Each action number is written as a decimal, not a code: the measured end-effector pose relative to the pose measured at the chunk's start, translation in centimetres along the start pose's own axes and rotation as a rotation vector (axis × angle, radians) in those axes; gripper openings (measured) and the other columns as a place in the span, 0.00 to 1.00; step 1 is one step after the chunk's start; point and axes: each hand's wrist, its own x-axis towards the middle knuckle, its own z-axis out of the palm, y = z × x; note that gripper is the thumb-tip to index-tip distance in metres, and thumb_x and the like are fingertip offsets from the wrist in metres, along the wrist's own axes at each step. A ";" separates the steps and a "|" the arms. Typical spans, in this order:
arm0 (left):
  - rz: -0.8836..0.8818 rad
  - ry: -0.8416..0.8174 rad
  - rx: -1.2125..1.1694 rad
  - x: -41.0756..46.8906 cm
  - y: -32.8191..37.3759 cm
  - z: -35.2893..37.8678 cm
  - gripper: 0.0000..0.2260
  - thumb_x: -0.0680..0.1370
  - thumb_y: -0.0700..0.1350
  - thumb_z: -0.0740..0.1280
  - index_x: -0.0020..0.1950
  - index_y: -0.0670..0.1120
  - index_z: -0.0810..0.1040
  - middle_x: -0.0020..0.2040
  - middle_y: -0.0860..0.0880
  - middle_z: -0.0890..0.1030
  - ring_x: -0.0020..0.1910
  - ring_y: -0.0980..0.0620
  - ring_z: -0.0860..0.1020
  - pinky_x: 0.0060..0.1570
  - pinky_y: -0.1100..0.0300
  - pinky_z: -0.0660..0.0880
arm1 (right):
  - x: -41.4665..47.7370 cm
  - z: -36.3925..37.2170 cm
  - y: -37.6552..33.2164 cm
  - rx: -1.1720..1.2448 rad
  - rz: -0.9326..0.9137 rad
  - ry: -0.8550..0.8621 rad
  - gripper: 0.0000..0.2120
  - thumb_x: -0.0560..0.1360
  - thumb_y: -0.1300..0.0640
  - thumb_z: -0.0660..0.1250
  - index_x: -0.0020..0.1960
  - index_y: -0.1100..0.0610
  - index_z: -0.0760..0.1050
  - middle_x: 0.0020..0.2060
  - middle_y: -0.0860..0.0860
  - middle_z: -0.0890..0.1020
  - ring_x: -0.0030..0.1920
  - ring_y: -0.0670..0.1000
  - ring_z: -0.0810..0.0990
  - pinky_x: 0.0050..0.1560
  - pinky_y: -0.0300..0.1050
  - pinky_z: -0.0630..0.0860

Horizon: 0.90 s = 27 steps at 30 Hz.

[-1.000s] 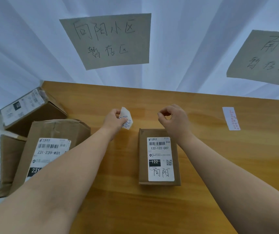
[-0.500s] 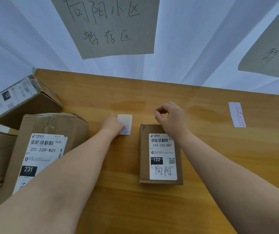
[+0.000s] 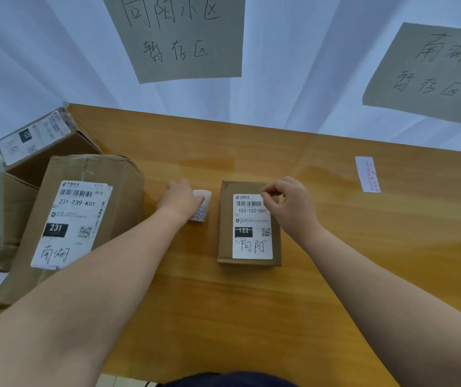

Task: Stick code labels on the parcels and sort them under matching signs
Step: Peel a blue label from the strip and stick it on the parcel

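Head view: our right hand (image 3: 288, 208) pinches something unseen over the small parcel (image 3: 248, 224) mid-desk; left hand (image 3: 180, 201) flattens the sticker sheet (image 3: 202, 205). We'd press the code onto clear cardboard, off the barcode.

- Four cardboard parcels on the tabletop (image 3: 251, 317): the small parcel (image 3: 248, 188) marked 122-122-C07, the large parcel (image 3: 95, 174) marked 231-239-K01, the rear left parcel (image 3: 56, 152), and the edge parcel (image 3: 8, 213) cut off at the left.
- Two sticker sheets: the blue-dot sheet (image 3: 202, 208) and the red-dot sheet (image 3: 367, 174).
- Two hanging paper signs: the left sign (image 3: 184, 37) and the right sign (image 3: 430, 76).
- Two bare hands: the left hand (image 3: 180, 201) and the right hand (image 3: 290, 205).
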 end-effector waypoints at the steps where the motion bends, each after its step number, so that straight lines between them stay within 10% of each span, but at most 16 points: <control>1: 0.053 0.007 -0.101 -0.7 0.3 -0.1 0.21 0.79 0.53 0.61 0.66 0.41 0.66 0.65 0.39 0.67 0.55 0.42 0.73 0.45 0.54 0.70 | -0.7 -0.1 0.1 0.020 -0.005 -0.006 0.03 0.74 0.58 0.69 0.43 0.56 0.81 0.40 0.48 0.79 0.44 0.50 0.76 0.48 0.51 0.76; 8: 0.183 -0.075 -0.417 -5.4 1.8 3.7 0.33 0.73 0.53 0.70 0.72 0.44 0.60 0.69 0.43 0.64 0.66 0.47 0.68 0.66 0.52 0.66 | -4.2 1.1 1.2 -0.049 -0.048 -0.012 0.04 0.74 0.59 0.69 0.45 0.59 0.81 0.40 0.49 0.78 0.42 0.50 0.77 0.40 0.45 0.75; 27: 0.084 -0.094 -0.526 -5.4 0.6 6.6 0.38 0.70 0.53 0.73 0.73 0.46 0.58 0.70 0.42 0.65 0.67 0.45 0.68 0.66 0.48 0.68 | -4.8 2.3 2.5 -0.487 -0.470 0.088 0.06 0.72 0.59 0.67 0.37 0.58 0.79 0.34 0.52 0.79 0.33 0.55 0.76 0.31 0.43 0.72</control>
